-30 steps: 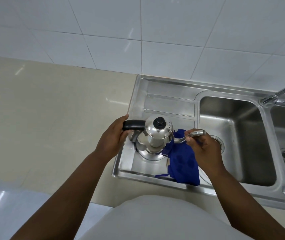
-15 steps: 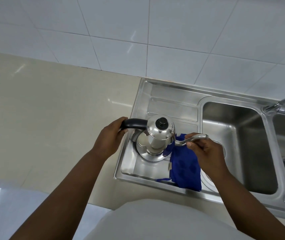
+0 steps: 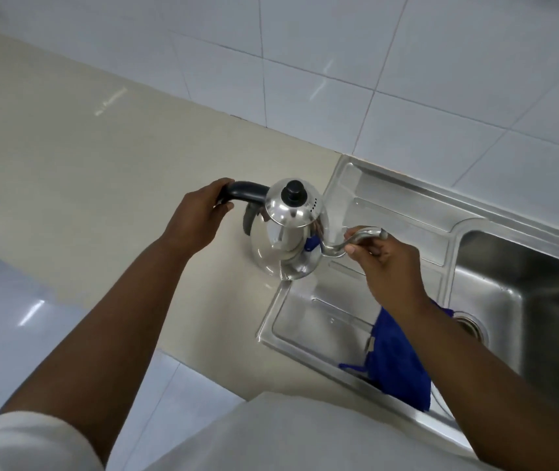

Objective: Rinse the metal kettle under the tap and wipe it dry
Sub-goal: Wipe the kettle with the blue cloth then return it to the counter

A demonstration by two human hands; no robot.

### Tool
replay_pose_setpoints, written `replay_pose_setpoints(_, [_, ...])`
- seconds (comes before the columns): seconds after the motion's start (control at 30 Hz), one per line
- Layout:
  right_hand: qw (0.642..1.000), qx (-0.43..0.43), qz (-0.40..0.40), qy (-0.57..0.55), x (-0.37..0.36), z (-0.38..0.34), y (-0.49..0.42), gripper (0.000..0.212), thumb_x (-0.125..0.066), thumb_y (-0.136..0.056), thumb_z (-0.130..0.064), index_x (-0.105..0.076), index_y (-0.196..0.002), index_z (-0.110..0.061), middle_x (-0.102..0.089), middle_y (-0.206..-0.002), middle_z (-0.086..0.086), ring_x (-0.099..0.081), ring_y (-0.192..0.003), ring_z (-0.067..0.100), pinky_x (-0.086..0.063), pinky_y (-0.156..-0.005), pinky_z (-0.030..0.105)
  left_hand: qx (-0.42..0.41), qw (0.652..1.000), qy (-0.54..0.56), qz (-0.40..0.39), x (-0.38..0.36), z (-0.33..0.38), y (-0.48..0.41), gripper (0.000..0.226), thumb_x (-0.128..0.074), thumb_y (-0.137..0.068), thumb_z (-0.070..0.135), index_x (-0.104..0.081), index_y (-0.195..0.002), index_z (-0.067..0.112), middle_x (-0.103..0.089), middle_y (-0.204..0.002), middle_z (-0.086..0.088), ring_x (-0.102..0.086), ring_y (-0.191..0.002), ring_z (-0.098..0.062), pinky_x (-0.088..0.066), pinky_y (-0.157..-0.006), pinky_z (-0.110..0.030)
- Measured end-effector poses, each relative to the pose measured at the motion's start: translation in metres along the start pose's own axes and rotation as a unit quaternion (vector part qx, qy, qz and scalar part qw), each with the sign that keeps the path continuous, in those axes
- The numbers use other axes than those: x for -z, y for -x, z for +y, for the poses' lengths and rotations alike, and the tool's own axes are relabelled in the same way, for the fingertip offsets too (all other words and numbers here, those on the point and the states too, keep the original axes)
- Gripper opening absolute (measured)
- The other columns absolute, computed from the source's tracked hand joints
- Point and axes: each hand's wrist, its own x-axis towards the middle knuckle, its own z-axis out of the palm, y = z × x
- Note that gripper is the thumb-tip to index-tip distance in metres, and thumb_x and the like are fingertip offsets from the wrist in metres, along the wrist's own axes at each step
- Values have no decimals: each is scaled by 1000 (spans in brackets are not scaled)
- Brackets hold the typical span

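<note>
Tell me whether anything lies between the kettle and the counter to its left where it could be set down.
Nothing visible does. The kettle, held by the left hand at its handle and the right hand at its spout, is at the bare counter; the blue cloth lies right, on the sink drainboard.

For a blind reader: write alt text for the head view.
Two hands hold a metal kettle over the edge between counter and sink: left hand on its black handle, right hand on its spout. A blue cloth lies below the right forearm.
</note>
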Motion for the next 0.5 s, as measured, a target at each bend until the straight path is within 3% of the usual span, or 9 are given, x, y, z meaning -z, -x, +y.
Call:
replay_pose_setpoints(0.13, [1000, 16, -18, 19, -40, -2, -17, 18, -74, -86, -15, -72, -99, -27, -76, -98, -8, -73, -94, 11, -58, -89, 35, 49, 998, 0, 34, 18, -27, -5, 34, -57, -91, 7, -55, -125, 15, -66, -99, -4, -56, -85, -15, -38, -78, -22])
replay_pose_setpoints(0.23, [999, 22, -34, 16, -63, -4, -26, 12, -74, -86, -14, -74, -98, -18, -71, -94, -20, -72, -94, 5, -56, -89, 24, 72, 996, 2, 50, 27, -41, -7, 34, -56, -91, 5, -56, -125, 12, -67, -101, -7, -59, -89, -19, -39, -81, -23])
replay_pose_setpoints(0.3, [999, 29, -37, 20, -75, -3, -31, 10, -73, -87, -13, -74, -97, -17, -70, -92, -23, -71, -93, 2, -56, -90, 26, 91, 995, 2, 51, 33, -48, -9, 33, -55, -91, 6, -57, -124, 13, -67, -100, -7, -60, -89, -21, -41, -81, -24])
replay_pose_setpoints(0.5, [997, 41, -58, 33, -100, -2, -36, 13, -73, -87, -13, -73, -99, -16, -75, -89, -3, -73, -92, 18, -57, -88, 34, 127, 990, 16, 63, 40, -69, -4, 35, -56, -90, 4, -57, -125, 12, -68, -101, -13, -63, -94, -29, -47, -88, -36])
